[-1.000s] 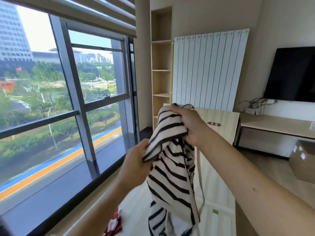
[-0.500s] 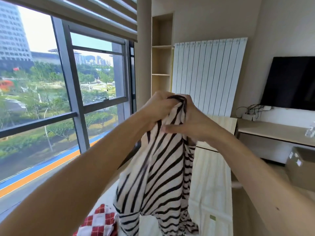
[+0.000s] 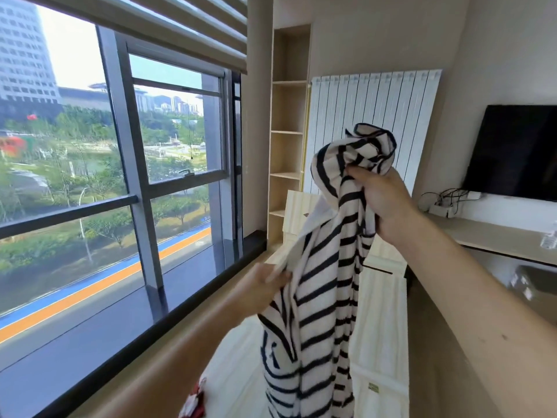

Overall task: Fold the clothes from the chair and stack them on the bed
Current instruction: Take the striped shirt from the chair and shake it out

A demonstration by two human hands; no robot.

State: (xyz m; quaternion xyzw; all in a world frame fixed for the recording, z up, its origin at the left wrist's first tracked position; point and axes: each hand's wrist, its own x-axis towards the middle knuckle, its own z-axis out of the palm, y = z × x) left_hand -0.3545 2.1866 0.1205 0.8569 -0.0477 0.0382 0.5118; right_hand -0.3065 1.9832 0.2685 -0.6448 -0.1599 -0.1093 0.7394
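The window (image 3: 120,176) fills the nine o'clock side of my view and plays no part here. Low at seven o'clock, a scrap of red checked cloth (image 3: 194,399) lies on the white bed (image 3: 235,372); I take it for another piece of the clothes.

My left hand (image 3: 259,288) sits at nine o'clock of the striped top (image 3: 328,282). Its fingers (image 3: 281,279) pinch a white edge of the fabric and draw it out toward the window. I read that as hunting for a hem, so the piece can be opened flat.

The striped top hangs in the air over the bed, its tail running past the bottom of the frame. My right hand (image 3: 382,203), at one o'clock of the garment, has its fingers curled round a bunched wad near the top. It carries the weight so the rest drops straight.

At three o'clock stands the desk (image 3: 497,236), under a dark screen (image 3: 518,149). The chair is out of view. By my judgement, no fold has yet been made in this piece.
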